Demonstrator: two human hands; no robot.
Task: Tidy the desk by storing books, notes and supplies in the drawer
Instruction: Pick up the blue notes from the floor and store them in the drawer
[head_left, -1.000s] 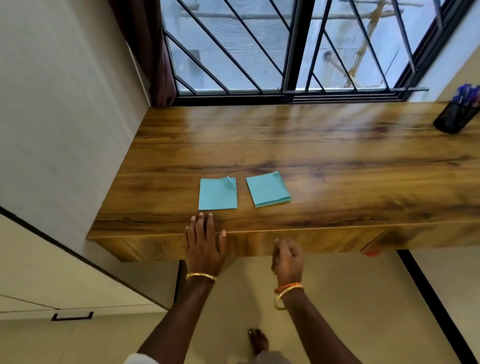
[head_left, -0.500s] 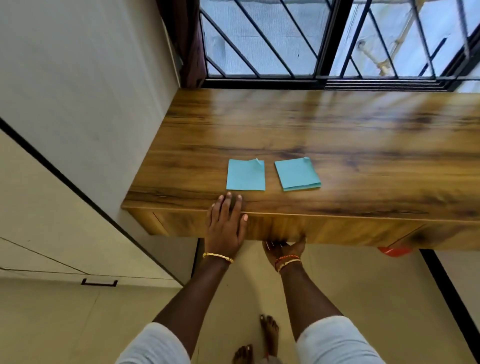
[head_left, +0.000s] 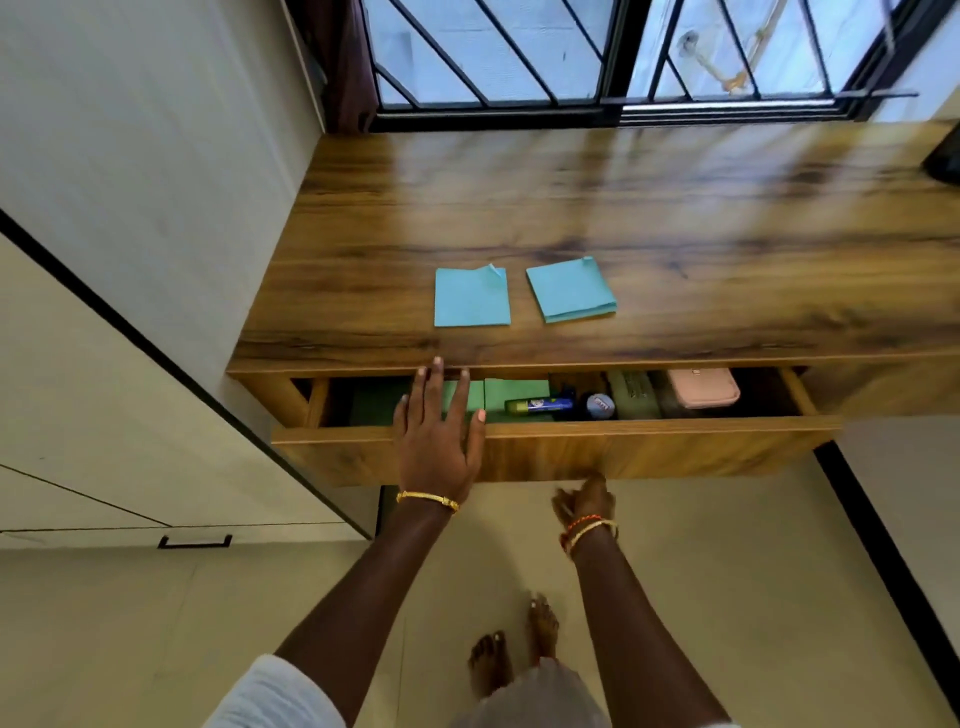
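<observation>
Now the drawer (head_left: 675, 447) stands pulled out under the desk (head_left: 623, 208), showing green pads, a glue stick (head_left: 540, 404) and a pink case (head_left: 702, 387) inside. Two blue note pads (head_left: 471, 297) lie side by side on the desk near its front edge. Left hand (head_left: 436, 441) rests flat, fingers straight, over the drawer front. Right hand (head_left: 584, 501) reaches under the front's lower edge (its grip cannot be told).

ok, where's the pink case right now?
Head view: the flat pink rectangular case lies in the right part of the open wooden drawer, just right of a grey-green box and partly under the wooden desk top's front edge.
</observation>
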